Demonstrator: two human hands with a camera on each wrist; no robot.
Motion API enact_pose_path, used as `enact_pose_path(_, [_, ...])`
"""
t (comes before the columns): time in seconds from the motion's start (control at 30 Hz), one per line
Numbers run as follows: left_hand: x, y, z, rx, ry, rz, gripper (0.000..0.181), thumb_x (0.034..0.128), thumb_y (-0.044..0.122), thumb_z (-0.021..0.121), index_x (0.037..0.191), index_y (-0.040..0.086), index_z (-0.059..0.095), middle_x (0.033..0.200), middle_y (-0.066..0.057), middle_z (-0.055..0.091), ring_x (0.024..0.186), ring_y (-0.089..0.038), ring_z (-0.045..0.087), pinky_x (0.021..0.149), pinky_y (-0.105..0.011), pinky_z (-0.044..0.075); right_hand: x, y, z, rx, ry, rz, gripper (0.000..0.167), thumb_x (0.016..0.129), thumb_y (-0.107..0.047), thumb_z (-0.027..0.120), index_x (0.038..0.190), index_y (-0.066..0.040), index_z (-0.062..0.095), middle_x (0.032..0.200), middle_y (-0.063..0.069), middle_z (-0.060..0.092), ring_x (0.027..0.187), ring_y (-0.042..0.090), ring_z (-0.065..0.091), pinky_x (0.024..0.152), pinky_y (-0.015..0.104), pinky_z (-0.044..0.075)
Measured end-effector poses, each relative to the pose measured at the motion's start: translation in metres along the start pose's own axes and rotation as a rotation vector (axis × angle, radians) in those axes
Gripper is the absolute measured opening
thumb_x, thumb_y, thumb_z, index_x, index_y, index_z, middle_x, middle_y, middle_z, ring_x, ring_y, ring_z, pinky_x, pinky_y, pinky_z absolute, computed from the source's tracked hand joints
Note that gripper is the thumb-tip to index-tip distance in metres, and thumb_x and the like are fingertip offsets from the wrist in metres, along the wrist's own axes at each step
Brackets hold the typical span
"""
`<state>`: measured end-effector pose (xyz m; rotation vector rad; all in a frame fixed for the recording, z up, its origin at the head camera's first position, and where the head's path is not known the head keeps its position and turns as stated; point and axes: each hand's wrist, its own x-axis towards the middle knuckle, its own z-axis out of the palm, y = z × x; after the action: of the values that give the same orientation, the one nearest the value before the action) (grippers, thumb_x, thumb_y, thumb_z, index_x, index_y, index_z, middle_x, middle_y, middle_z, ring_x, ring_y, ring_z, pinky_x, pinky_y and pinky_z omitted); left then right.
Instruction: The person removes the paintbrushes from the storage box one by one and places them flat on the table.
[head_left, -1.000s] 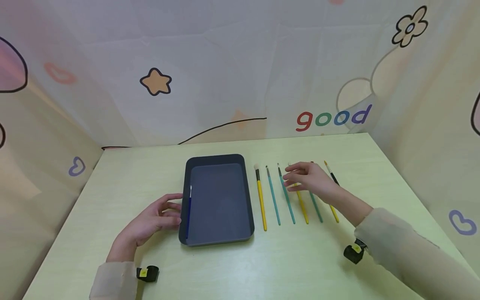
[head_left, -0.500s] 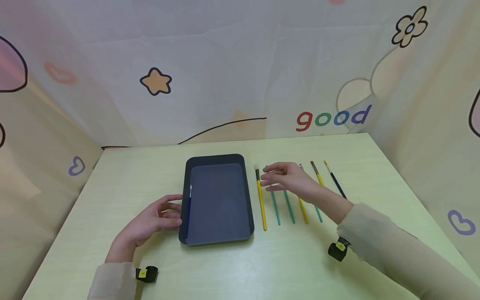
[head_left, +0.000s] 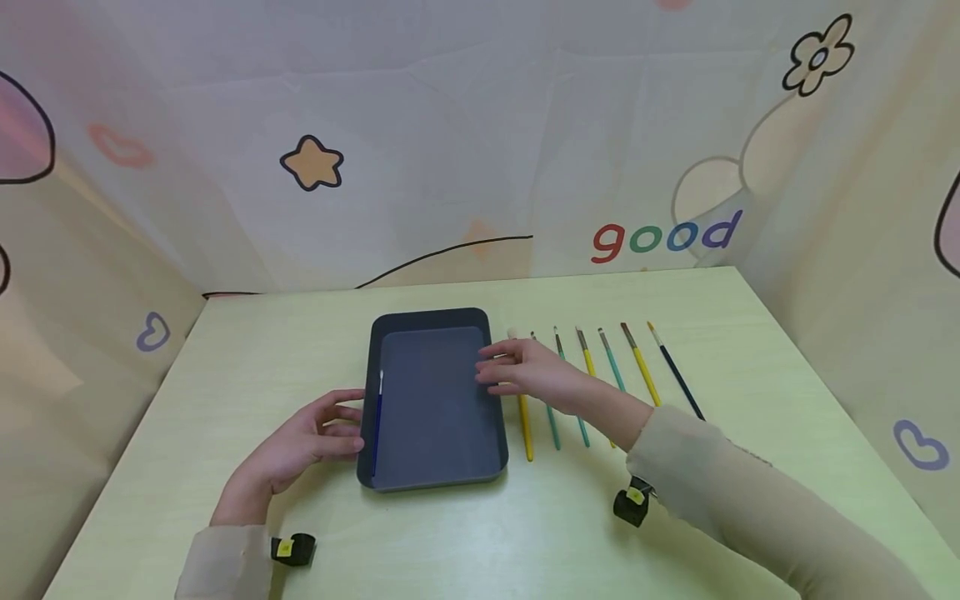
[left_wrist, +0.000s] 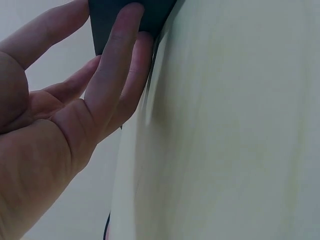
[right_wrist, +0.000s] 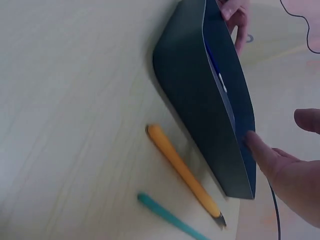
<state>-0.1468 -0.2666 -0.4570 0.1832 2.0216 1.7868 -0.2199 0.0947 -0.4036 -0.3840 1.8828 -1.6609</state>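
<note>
A dark grey tray [head_left: 442, 417] lies on the table, with a blue paintbrush [head_left: 378, 433] along its left inner side. My left hand [head_left: 303, 437] rests its fingertips against the tray's left outer wall, fingers loosely extended. In the left wrist view, the fingers [left_wrist: 112, 70] touch the wall near a corner. Above the tray's right rim, my right hand [head_left: 532, 371] has loosely extended fingers and holds nothing. The right wrist view shows a finger [right_wrist: 262, 150] overlapping the rim; contact there cannot be told. Below the hand lies a thick yellow paintbrush [head_left: 527, 429], partly hidden.
Right of the tray, several paintbrushes lie roughly side by side, among them a teal one [head_left: 553, 429], a yellow one [head_left: 643, 375] and a black one [head_left: 678, 379]. A patterned cloth [head_left: 442, 150] hangs behind the table [head_left: 420, 542].
My right hand has moved left across the row of paintbrushes to the tray's right rim, uncovering the brushes on the right. The left hand and the tray have hardly moved.
</note>
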Motion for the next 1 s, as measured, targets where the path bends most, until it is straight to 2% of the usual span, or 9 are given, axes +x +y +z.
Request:
enact_pose_path(0.23, [-0.001,-0.002,0.000,-0.009,0.003,0.001,0.078,0.0916,0.001,0.074,0.157,0.001,0.031,0.140,-0.030,0.044,0.117,-0.034,0.060,0.093,-0.044,0.057,0.015,0.008,0.029,-0.066,0.005,0.013,0.062,0.102,-0.009,0.063,0.154,0.009,0.035,0.153,0.027,0.044,0.137,0.032,0.050,0.107,0.037,0.048])
enact_pose_path(0.47, [-0.001,-0.002,0.002,-0.017,0.008,0.000,0.078,0.0912,0.000,0.074,0.157,0.001,0.032,0.138,-0.030,0.045,0.117,-0.033,0.061,0.092,-0.043,0.058,0.027,0.016,0.054,0.077,-0.081,0.080,0.062,0.103,-0.005,0.059,0.155,0.012,0.029,0.156,0.029,0.038,0.142,0.035,0.044,0.110,0.041,0.044])
enact_pose_path(0.73, [-0.001,-0.001,0.002,-0.013,0.003,-0.005,0.077,0.0918,0.002,0.074,0.157,0.001,0.032,0.137,-0.030,0.045,0.115,-0.033,0.061,0.092,-0.044,0.058,0.041,0.025,0.073,0.266,-0.120,0.119,0.063,0.098,0.007,0.048,0.156,0.011,0.023,0.160,0.030,0.030,0.146,0.035,0.036,0.113,0.044,0.040])
enact_pose_path(1.0, [0.000,0.001,0.002,-0.016,-0.004,-0.010,0.078,0.0924,0.002,0.074,0.157,0.002,0.031,0.137,-0.030,0.044,0.116,-0.033,0.061,0.092,-0.043,0.058,0.054,0.023,0.099,0.334,-0.149,0.143,0.072,0.091,0.014,0.045,0.159,0.008,0.020,0.162,0.027,0.027,0.149,0.033,0.031,0.117,0.047,0.034])
